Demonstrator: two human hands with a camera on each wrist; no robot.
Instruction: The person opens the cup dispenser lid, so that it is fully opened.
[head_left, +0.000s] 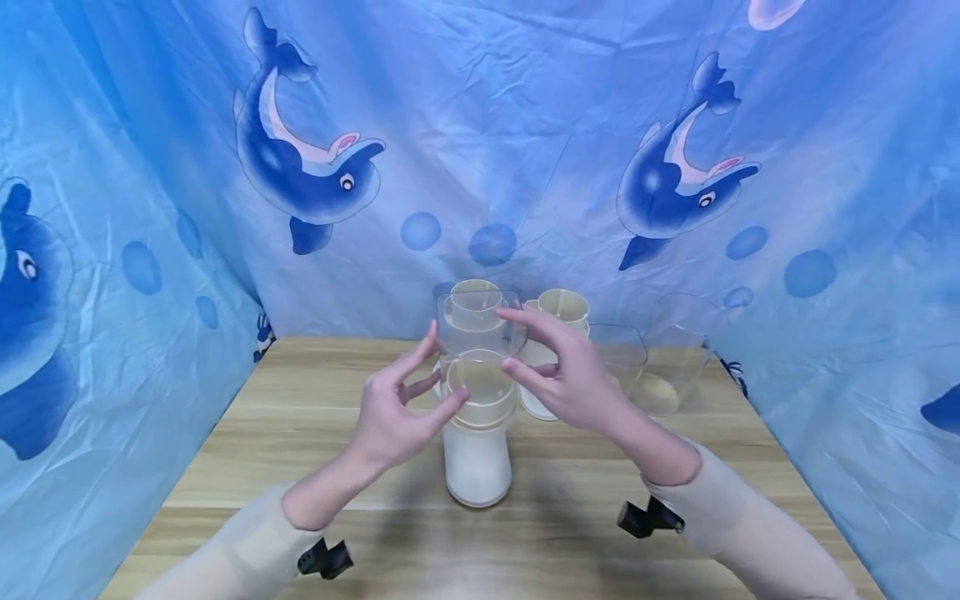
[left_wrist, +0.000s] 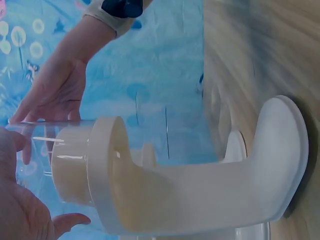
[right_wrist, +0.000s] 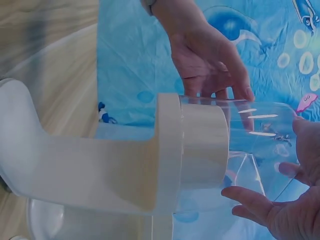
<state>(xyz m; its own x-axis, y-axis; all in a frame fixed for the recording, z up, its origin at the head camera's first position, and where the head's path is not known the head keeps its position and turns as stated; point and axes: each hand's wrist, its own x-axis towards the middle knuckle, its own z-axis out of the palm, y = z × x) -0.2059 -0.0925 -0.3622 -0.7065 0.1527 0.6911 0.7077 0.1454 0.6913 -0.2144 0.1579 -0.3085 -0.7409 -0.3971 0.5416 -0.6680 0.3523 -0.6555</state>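
Observation:
A clear plastic cup (head_left: 480,340) fits over the raised cream collar (right_wrist: 204,145) of a white stand (left_wrist: 200,195). The stand rises upright from a rounded foot (head_left: 477,482) on the table. My left hand (head_left: 396,414) curves round the cup's left side, with its thumb across the near wall. On the opposite side, my right hand (head_left: 564,367) has its index finger close to the top rim and its thumb lower down. In the right wrist view, the left hand (right_wrist: 212,65) lies along the cup's far wall, its fingers partly seen through the plastic.
Behind the cup stand other white stands with cream collars (head_left: 564,306). To their right are more clear cups (head_left: 671,358) on the wooden table (head_left: 322,475). A blue dolphin-print cloth (head_left: 510,150) hangs round the back and sides.

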